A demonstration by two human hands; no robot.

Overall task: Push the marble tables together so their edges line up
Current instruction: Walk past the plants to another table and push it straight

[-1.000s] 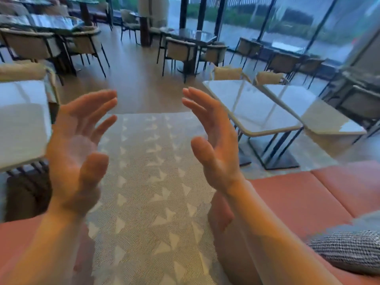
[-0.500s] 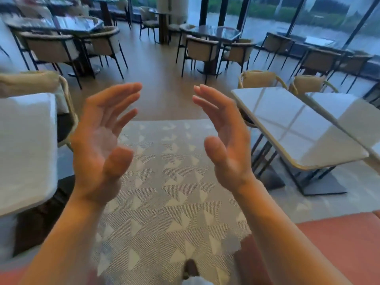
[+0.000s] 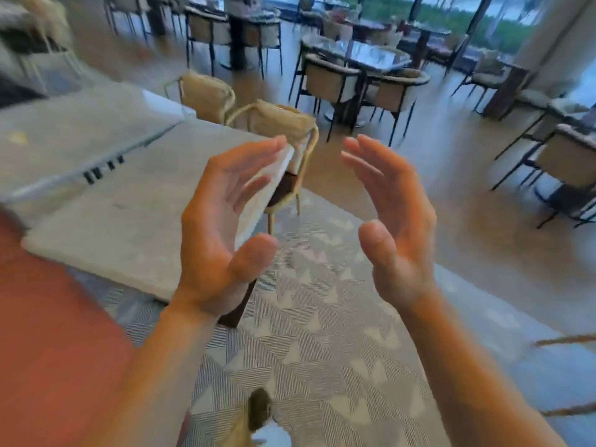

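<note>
A pale marble table (image 3: 122, 217) fills the left middle of the view. A second marble table (image 3: 64, 127) stands behind it, with a dark narrow gap between their edges. My left hand (image 3: 222, 227) is raised in front of the near table's right edge, palm inward, fingers apart, holding nothing. My right hand (image 3: 393, 221) is raised opposite it over the carpet, palm facing left, fingers apart, also holding nothing. Neither hand touches a table. The picture is blurred by motion.
A woven chair (image 3: 280, 130) and a second one (image 3: 206, 95) stand at the tables' far side. A salmon bench seat (image 3: 48, 333) is at lower left. A patterned carpet (image 3: 322, 350) lies underfoot. More dark tables and chairs (image 3: 358, 75) fill the room beyond.
The view has swung to the left: the marble tables that sat at the left edge now fill the left middle. Both hands stay raised and open, in the same pose.
</note>
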